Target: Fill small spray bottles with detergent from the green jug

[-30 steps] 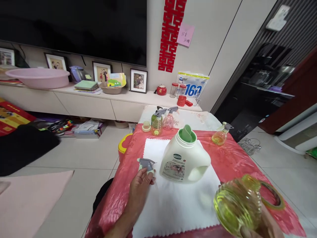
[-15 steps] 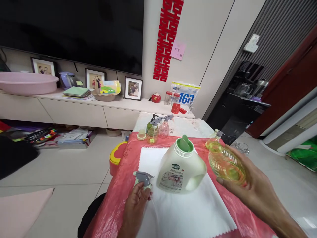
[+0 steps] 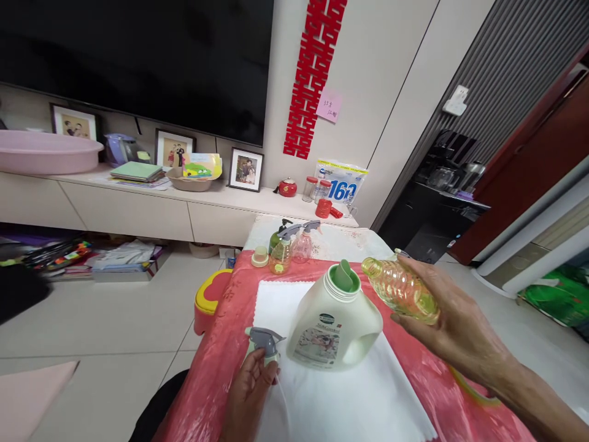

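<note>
My left hand (image 3: 251, 377) grips a grey and pale-green spray trigger head (image 3: 265, 341) by its collar, its thin clear tube hanging below. My right hand (image 3: 444, 313) is wrapped round a yellow see-through bottle (image 3: 398, 288). That bottle lies tilted in the air, its mouth pointing left at the jug's neck, a small gap between them. Between my hands a pale-green detergent jug (image 3: 317, 331) stands on a white cloth (image 3: 350, 399). Its neck is uncapped and shows a green pouring spout (image 3: 343, 277).
Behind the jug stand a yellow spray bottle (image 3: 280, 256), a pink spray bottle (image 3: 302, 247), a dark green pump bottle (image 3: 275, 240) and a pale cap (image 3: 260, 256). Red plastic (image 3: 211, 374) covers the table. A yellow and red stool (image 3: 209, 301) sits at the left.
My right hand has brought the yellow bottle left, tipping it so its mouth comes near the jug's neck. My left hand still holds the trigger head in nearly the same place.
</note>
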`<act>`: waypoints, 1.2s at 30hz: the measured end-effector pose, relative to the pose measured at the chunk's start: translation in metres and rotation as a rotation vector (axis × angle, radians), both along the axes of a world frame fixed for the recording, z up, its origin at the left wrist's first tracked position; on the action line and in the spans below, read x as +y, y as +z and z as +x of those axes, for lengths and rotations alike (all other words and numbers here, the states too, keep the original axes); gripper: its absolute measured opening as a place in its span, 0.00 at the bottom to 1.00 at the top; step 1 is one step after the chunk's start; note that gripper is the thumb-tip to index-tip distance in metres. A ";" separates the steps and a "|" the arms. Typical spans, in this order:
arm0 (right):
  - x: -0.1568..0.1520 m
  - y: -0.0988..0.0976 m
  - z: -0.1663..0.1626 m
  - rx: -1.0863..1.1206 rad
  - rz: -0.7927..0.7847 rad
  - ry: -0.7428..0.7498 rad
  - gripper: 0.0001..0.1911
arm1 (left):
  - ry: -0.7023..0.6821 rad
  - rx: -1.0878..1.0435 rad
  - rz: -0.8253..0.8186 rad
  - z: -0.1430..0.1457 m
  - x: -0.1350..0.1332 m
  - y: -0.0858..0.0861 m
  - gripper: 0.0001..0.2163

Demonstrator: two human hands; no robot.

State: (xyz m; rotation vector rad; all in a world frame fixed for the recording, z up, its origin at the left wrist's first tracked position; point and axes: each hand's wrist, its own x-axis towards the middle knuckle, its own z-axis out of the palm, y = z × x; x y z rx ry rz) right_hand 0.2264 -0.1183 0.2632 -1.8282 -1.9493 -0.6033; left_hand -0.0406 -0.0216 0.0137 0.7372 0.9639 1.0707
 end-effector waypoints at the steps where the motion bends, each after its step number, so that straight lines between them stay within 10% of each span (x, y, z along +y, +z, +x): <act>1: 0.001 0.002 0.000 -0.022 -0.008 -0.004 0.34 | 0.007 -0.002 -0.005 0.000 0.000 -0.001 0.32; 36: 0.013 0.027 0.001 -0.357 -0.024 0.064 0.28 | -0.001 0.029 0.024 -0.001 0.000 0.000 0.31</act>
